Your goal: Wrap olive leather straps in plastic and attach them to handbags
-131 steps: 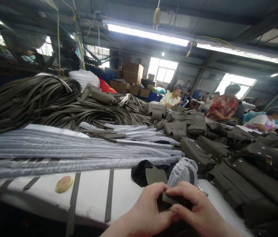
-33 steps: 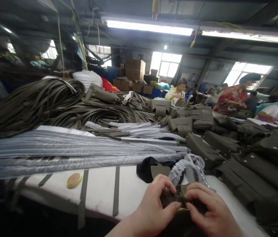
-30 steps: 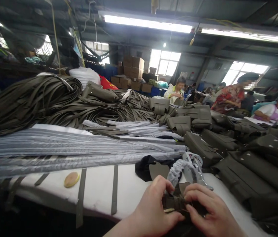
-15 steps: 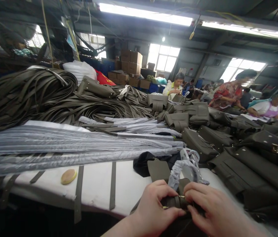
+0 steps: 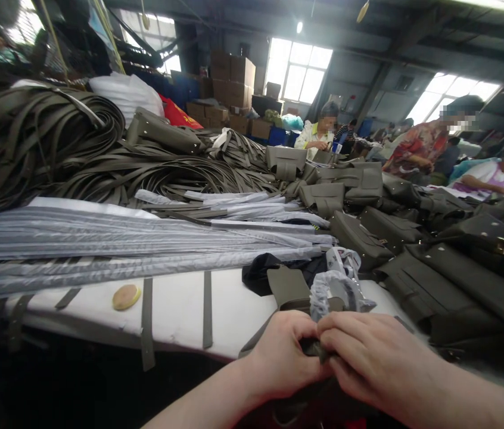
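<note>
At the table (image 5: 176, 310) edge, fingers (image 5: 336, 333) of the left hand (image 5: 281, 360) and right hand (image 5: 370, 363) pinch an olive strap (image 5: 312, 347).

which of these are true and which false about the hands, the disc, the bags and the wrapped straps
The left hand and right hand both pinch one small olive piece. True.
The tan disc lies right of the hands. False: it lies to their left, on the white table top.
The olive bags are piled on the table's right side. True.
The plastic-wrapped straps stand upright. False: they lie flat across the table.
</note>
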The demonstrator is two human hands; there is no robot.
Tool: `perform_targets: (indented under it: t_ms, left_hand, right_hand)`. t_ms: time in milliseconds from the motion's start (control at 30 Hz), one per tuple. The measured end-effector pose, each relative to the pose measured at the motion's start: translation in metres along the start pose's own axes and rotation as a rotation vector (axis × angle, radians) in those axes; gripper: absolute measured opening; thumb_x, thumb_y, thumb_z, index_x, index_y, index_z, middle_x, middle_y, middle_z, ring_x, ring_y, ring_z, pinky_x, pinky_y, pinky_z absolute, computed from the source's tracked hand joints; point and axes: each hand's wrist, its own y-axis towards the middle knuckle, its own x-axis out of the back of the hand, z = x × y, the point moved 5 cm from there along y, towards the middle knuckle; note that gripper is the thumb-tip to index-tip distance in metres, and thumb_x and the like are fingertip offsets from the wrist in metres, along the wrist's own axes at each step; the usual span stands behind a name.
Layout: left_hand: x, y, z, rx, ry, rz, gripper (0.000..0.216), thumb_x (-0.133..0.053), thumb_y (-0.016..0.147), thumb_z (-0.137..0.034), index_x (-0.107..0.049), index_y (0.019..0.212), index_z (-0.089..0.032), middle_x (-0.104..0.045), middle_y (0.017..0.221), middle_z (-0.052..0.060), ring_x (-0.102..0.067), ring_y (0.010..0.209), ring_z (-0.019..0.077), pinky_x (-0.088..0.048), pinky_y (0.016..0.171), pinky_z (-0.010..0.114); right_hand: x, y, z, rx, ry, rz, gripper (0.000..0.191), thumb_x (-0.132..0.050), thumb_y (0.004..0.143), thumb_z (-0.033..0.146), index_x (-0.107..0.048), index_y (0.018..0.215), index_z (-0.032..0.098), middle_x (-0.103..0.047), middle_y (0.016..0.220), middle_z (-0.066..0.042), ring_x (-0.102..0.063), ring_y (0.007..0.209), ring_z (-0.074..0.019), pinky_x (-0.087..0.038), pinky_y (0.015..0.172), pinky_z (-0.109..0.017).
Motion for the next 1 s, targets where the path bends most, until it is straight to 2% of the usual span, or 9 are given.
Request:
perform_targets:
  t_ms: [133, 200, 267, 333, 400, 600, 767, 900, 1000]
  left_hand:
    - [0.006, -0.002, 0.013, 0.239, -0.327, -0.074, 0.031, -0.085, 0.059, -0.029, -0.072, 0.082, -0.013, -0.061, 0.070, -0.003, -0.050, 0.064, 0.0113, -0.039, 0.060, 0.022]
    - [0.010, -0.002, 0.015, 0.298, -0.422, -0.082, 0.040, -0.088, 0.053, -0.029, -0.070, 0.085, -0.012, -0.065, 0.075, -0.001, -0.052, 0.067, 0.0124, -0.041, 0.063, 0.023]
    - [0.012, -0.001, 0.015, 0.313, -0.475, -0.069, 0.040, -0.087, 0.052, -0.027, -0.069, 0.084, -0.012, -0.065, 0.074, 0.000, -0.051, 0.065, 0.0118, -0.040, 0.061, 0.023]
    - [0.012, -0.001, 0.016, 0.322, -0.502, -0.060, 0.039, -0.087, 0.053, -0.028, -0.068, 0.083, -0.012, -0.063, 0.071, -0.001, -0.049, 0.062, 0.0107, -0.038, 0.059, 0.023]
    - [0.012, -0.001, 0.018, 0.328, -0.504, -0.058, 0.039, -0.087, 0.053, -0.029, -0.068, 0.084, -0.012, -0.062, 0.070, -0.002, -0.048, 0.061, 0.0102, -0.037, 0.059, 0.023]
    - [0.008, -0.002, 0.024, 0.347, -0.503, -0.029, 0.044, -0.089, 0.054, -0.032, -0.070, 0.088, -0.012, -0.064, 0.074, 0.001, -0.050, 0.062, 0.0112, -0.039, 0.060, 0.024]
    - [0.008, -0.003, 0.026, 0.405, -0.564, -0.022, 0.047, -0.091, 0.050, -0.035, -0.071, 0.084, -0.011, -0.063, 0.068, -0.001, -0.050, 0.061, 0.0106, -0.039, 0.060, 0.024]
    - [0.007, -0.005, 0.026, 0.408, -0.545, -0.023, 0.048, -0.091, 0.051, -0.038, -0.070, 0.084, -0.011, -0.064, 0.072, 0.000, -0.050, 0.063, 0.0112, -0.040, 0.062, 0.025]
    - [0.005, -0.005, 0.027, 0.400, -0.516, -0.033, 0.048, -0.090, 0.053, -0.040, -0.069, 0.086, -0.012, -0.062, 0.071, -0.001, -0.048, 0.062, 0.0110, -0.038, 0.060, 0.024]
  right_hand:
    - [0.017, 0.002, -0.014, -0.138, 0.210, -0.073, 0.018, -0.046, 0.092, 0.014, -0.062, 0.093, 0.022, -0.071, 0.090, -0.002, -0.067, 0.079, -0.0141, -0.052, 0.072, -0.025]
    - [0.015, -0.001, -0.025, -0.240, 0.326, -0.113, 0.015, -0.050, 0.093, 0.017, -0.062, 0.092, 0.024, -0.070, 0.087, 0.000, -0.067, 0.084, -0.0143, -0.053, 0.087, -0.027]
    - [0.011, -0.005, -0.034, -0.309, 0.385, -0.188, 0.011, -0.054, 0.093, 0.021, -0.063, 0.093, 0.026, -0.070, 0.091, -0.001, -0.067, 0.095, -0.0168, -0.046, 0.106, -0.035]
    - [0.006, -0.010, -0.039, -0.367, 0.439, -0.241, 0.010, -0.056, 0.092, 0.024, -0.064, 0.098, 0.027, -0.070, 0.098, -0.001, -0.067, 0.101, -0.0185, -0.037, 0.115, -0.042]
    - [0.001, -0.013, -0.041, -0.405, 0.502, -0.236, 0.012, -0.055, 0.093, 0.024, -0.064, 0.101, 0.027, -0.070, 0.098, 0.000, -0.068, 0.098, -0.0172, -0.035, 0.117, -0.043]
    - [0.001, -0.008, -0.036, -0.366, 0.521, -0.187, 0.014, -0.055, 0.093, 0.021, -0.066, 0.090, 0.027, -0.066, 0.076, 0.003, -0.066, 0.080, -0.0150, -0.037, 0.116, -0.042]
    - [-0.001, -0.008, -0.035, -0.339, 0.450, -0.163, 0.015, -0.054, 0.095, 0.021, -0.067, 0.095, 0.029, -0.068, 0.078, 0.003, -0.065, 0.081, -0.0169, -0.039, 0.111, -0.043]
    - [-0.003, -0.012, -0.036, -0.320, 0.427, -0.143, 0.014, -0.055, 0.095, 0.020, -0.065, 0.101, 0.029, -0.068, 0.080, 0.004, -0.064, 0.082, -0.0158, -0.033, 0.114, -0.043]
    - [-0.002, -0.013, -0.035, -0.294, 0.406, -0.086, 0.012, -0.055, 0.095, 0.019, -0.063, 0.096, 0.028, -0.066, 0.078, 0.005, -0.062, 0.080, -0.0157, -0.033, 0.112, -0.043]
